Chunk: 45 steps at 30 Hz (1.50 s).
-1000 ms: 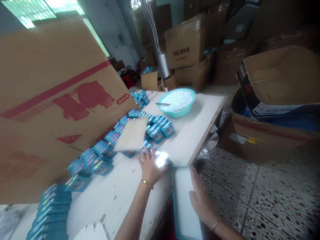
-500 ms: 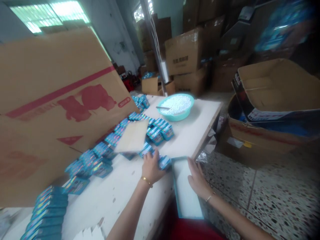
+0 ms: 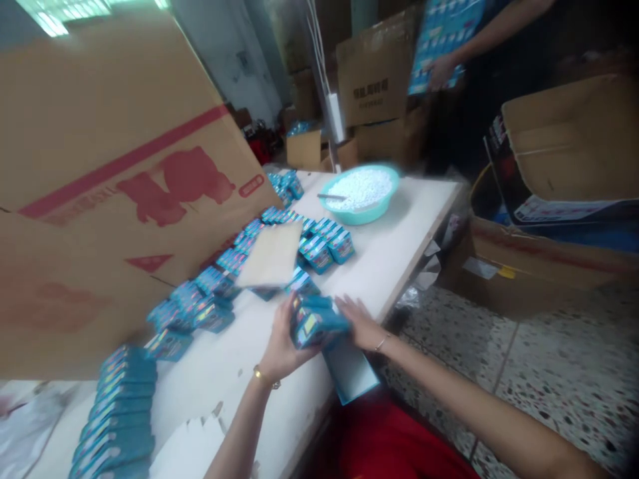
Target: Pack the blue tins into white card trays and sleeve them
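A pale table (image 3: 239,359) lies beneath the fingers (image 3: 348,307) and reaches beyond them towards an upright pole (image 3: 328,138) and dim stacks of cardboard boxes (image 3: 374,86). Far beyond the fingers and to their left, a grey wall (image 3: 239,60) stands in shade, and greenish-white light shows at a window (image 3: 44,14) high up. To the right of the fingers, past the table's edge, a speckled tile floor (image 3: 554,359) with dark seams lies below an open carton (image 3: 529,283).
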### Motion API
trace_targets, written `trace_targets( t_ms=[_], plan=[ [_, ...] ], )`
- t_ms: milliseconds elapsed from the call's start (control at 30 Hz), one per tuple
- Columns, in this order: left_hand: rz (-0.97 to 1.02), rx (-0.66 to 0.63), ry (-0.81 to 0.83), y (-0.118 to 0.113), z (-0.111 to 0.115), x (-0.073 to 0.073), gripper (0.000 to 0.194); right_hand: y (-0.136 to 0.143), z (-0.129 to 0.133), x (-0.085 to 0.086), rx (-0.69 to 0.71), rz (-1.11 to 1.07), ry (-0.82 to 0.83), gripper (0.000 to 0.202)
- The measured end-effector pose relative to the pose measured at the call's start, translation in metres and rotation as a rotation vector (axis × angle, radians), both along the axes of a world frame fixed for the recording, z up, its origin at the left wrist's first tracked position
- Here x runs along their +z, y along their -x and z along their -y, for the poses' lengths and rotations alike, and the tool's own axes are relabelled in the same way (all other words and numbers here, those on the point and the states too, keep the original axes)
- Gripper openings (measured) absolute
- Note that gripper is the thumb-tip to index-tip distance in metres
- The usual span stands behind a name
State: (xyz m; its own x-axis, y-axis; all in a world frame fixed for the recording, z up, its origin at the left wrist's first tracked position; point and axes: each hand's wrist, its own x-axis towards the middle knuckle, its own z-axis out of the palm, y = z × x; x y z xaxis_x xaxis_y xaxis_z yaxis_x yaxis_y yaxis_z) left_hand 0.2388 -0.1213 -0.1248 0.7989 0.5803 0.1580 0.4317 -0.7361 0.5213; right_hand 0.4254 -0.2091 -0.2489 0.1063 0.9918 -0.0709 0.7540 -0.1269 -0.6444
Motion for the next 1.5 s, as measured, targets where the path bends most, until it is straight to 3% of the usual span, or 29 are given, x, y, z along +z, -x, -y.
trace_targets(
  t_ms=[100,233,367,500,700,800,900,1000,1100,1200,1333,1433,1500],
  plan=[
    [-0.115,-0.034,-0.007,-0.007,-0.004,-0.012,0.105,-0.007,0.021,0.001,0.078,-0.055,-0.02,0.091],
    [-0.262,-0.07,-0.075,-0.017,-0.002,-0.005,0.103,0.007,0.042,0.001,0.041,0.016,-0.071,0.081],
    [-0.442,-0.011,-0.166,-0.025,0.007,0.002,0.103,0.026,0.043,0.004,-0.051,0.061,-0.081,0.077],
    [-0.617,0.069,-0.23,-0.033,0.02,-0.008,0.109,0.031,0.041,0.008,-0.026,0.058,-0.09,0.084],
    [-0.47,0.115,-0.418,-0.027,0.03,-0.04,0.075,0.035,0.039,0.005,-0.042,0.042,-0.148,0.083],
    [-0.453,0.068,-0.41,-0.026,0.021,-0.03,0.071,0.037,0.037,-0.002,-0.065,0.025,-0.195,0.084],
    [-0.379,0.013,-0.381,-0.058,-0.004,0.002,0.08,0.037,0.035,-0.009,-0.058,-0.022,-0.216,0.083],
    [-0.309,0.037,-0.435,-0.128,-0.048,0.024,0.088,0.037,0.034,-0.015,-0.087,-0.072,-0.194,0.081],
    [-0.444,0.018,-0.361,-0.203,-0.1,0.014,0.11,0.037,0.033,-0.016,-0.099,-0.086,-0.198,0.081],
    [-0.591,0.042,-0.299,-0.248,-0.132,-0.012,0.118,0.037,0.032,-0.016,-0.057,-0.087,-0.231,0.084],
    [-0.584,0.035,-0.339,-0.255,-0.128,-0.031,0.104,0.038,0.03,-0.016,-0.056,-0.081,-0.234,0.086],
    [-0.419,-0.018,-0.457,-0.248,-0.109,-0.03,0.084,0.039,0.03,-0.017,-0.086,-0.071,-0.244,0.085],
    [-0.366,-0.022,-0.474,-0.248,-0.102,-0.026,0.083,0.04,0.029,-0.018,-0.099,-0.062,-0.261,0.084]
  ],
)
